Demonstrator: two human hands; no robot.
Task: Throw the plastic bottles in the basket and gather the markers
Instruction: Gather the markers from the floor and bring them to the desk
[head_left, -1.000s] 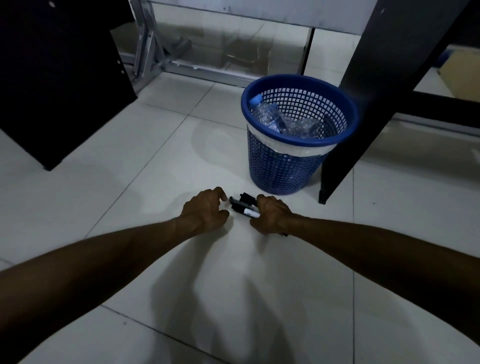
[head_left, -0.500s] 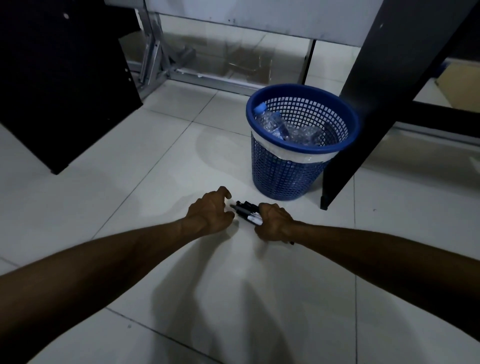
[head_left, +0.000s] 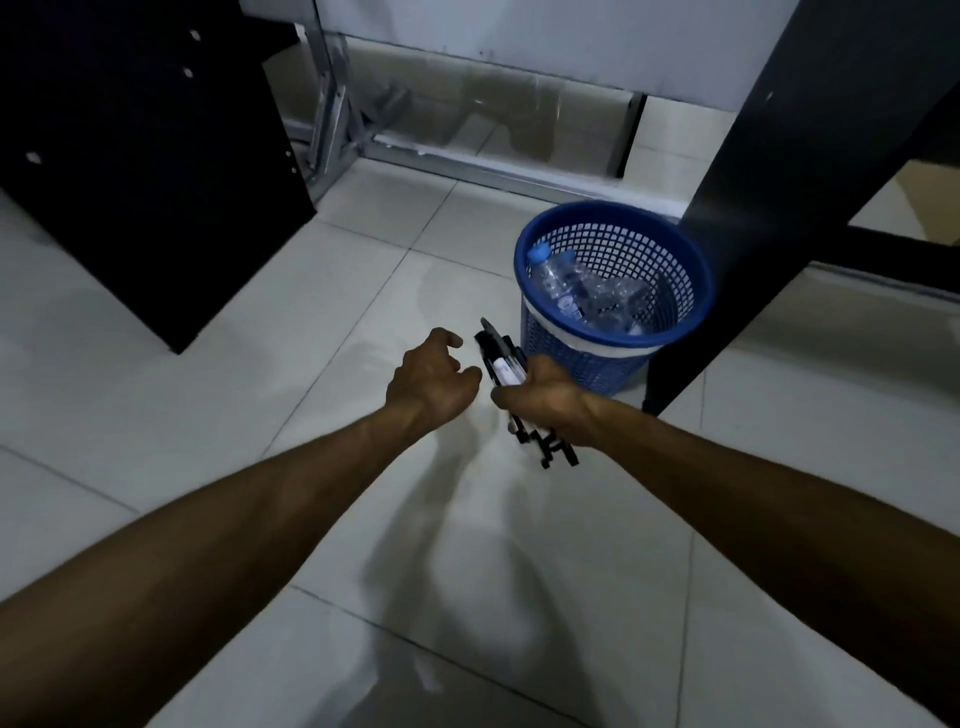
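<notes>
Lifted off the floor since a second ago, the markers (head_left: 503, 370) are clenched in the right hand (head_left: 545, 402) beside the basket (head_left: 691, 312), and should be squared by the half-curled, empty left hand (head_left: 434, 376).

The right hand (head_left: 550, 402) now has the bundle of markers (head_left: 501, 364) raised off the white tile floor (head_left: 208, 415), where a second ago it pressed them low against the tiles. The bundle now points up and away, its upper ends near the blue basket (head_left: 691, 312) and its lower ends sticking out below the fist. The left hand (head_left: 434, 382) is lifted too, fingers loosely curled and just apart from the markers.
</notes>
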